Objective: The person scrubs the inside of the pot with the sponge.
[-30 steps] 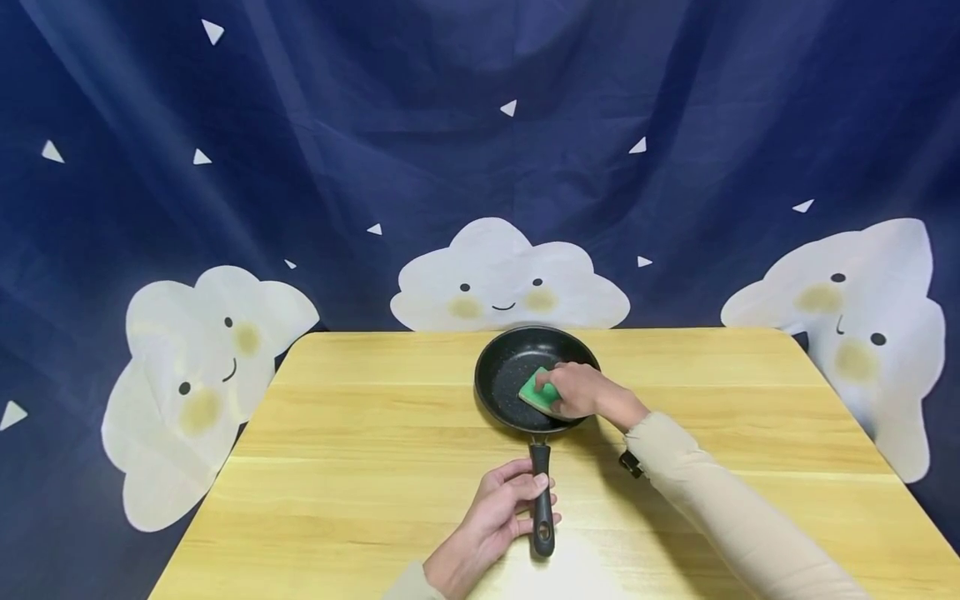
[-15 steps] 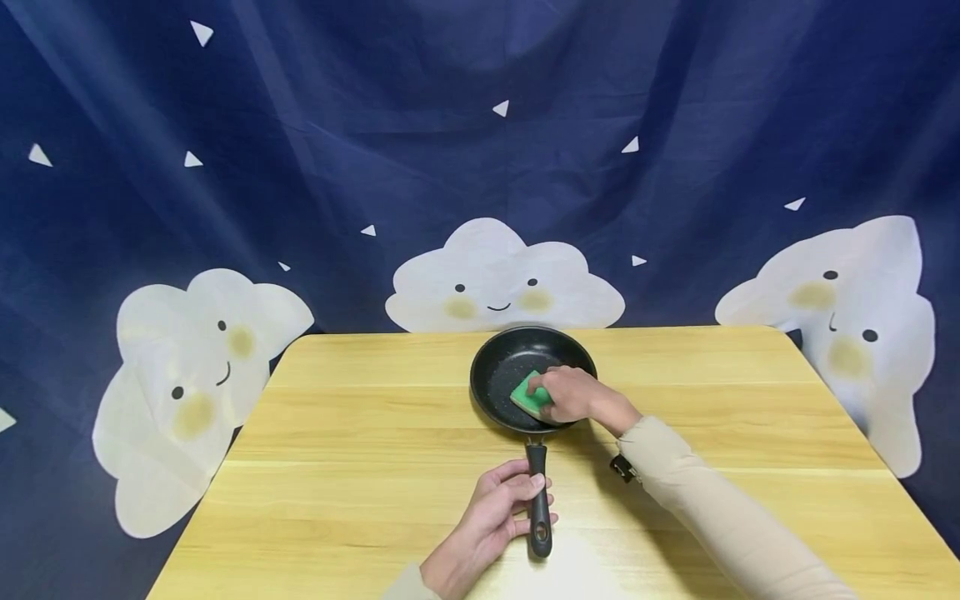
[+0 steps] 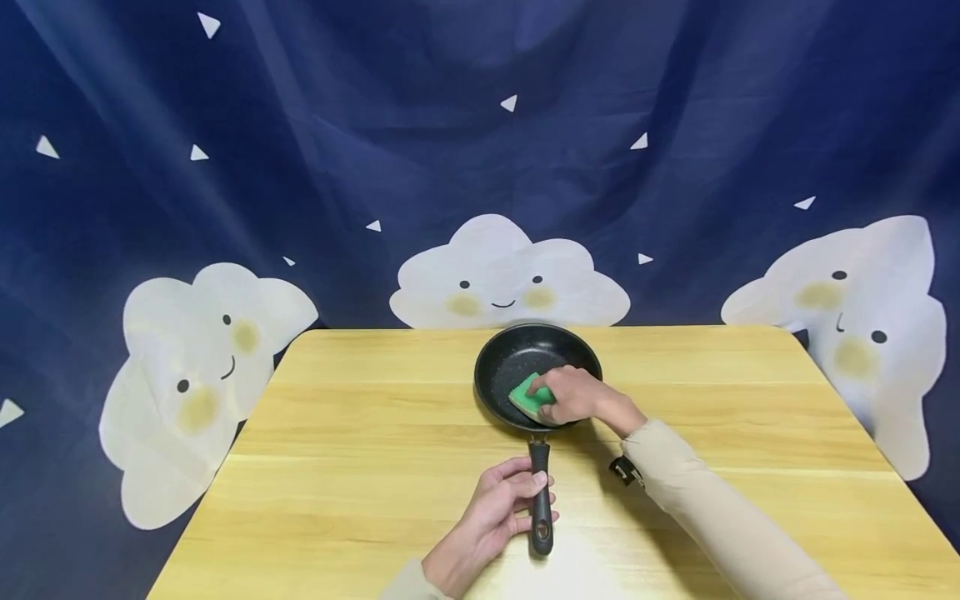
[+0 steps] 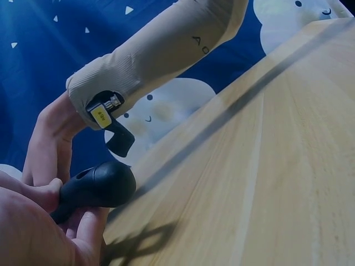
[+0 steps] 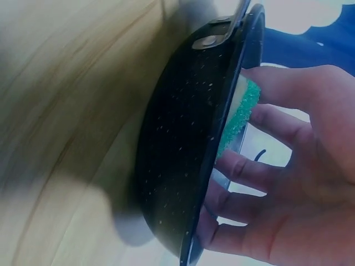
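Note:
A black frying pan [image 3: 508, 354] with a speckled surface is near the middle of the table, its handle [image 3: 540, 457] pointing toward me. My left hand [image 3: 495, 506] grips that handle, thumb on top and fingers beneath; the rounded handle end [image 4: 113, 184] sticks out past the hand in the left wrist view. Inside the pan, my right hand [image 3: 573, 394] holds a green-topped sponge [image 3: 528, 395] low over the near part of the bottom. From the right wrist view, the sponge [image 5: 242, 117] shows its green scouring side and pale layer between the fingers, partly behind the pan's rim.
The light wooden table [image 3: 360, 467] extends around the pan. Behind it hangs a dark blue curtain [image 3: 450, 100] with white clouds and small triangles. A small black device [image 3: 624, 469] is strapped at the right sleeve's cuff.
Within the pan, the right hand has shifted the sponge a little to the left and toward the handle. The left hand keeps its grip, and the pan stays in place.

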Motion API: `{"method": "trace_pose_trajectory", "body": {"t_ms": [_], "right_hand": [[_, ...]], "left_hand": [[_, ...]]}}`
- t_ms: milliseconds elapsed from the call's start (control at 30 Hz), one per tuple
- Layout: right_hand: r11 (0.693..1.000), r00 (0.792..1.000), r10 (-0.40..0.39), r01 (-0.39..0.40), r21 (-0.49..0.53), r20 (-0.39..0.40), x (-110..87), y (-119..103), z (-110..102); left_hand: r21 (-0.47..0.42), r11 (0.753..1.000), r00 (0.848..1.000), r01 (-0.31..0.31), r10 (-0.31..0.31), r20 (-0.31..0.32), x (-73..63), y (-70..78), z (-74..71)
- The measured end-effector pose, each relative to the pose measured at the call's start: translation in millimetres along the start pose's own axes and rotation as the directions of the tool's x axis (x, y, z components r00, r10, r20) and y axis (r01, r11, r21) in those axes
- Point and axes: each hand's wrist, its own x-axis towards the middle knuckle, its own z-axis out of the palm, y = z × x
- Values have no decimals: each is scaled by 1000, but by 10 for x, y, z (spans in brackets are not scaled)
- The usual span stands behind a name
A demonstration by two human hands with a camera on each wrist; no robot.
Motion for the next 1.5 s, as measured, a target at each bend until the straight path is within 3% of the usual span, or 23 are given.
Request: {"method": "trace_pose_trajectory", "body": {"t_ms": [433,1500], "right_hand": [[993,996,88,-90,72,30,31,-90,17],[951,982,182,-187,247,41,229,-217,91]], "left_hand": [[6,1000,1000,4,-4,3,9,8,-4],[7,1000,999,12,-12,46,16,27,-37]]}}
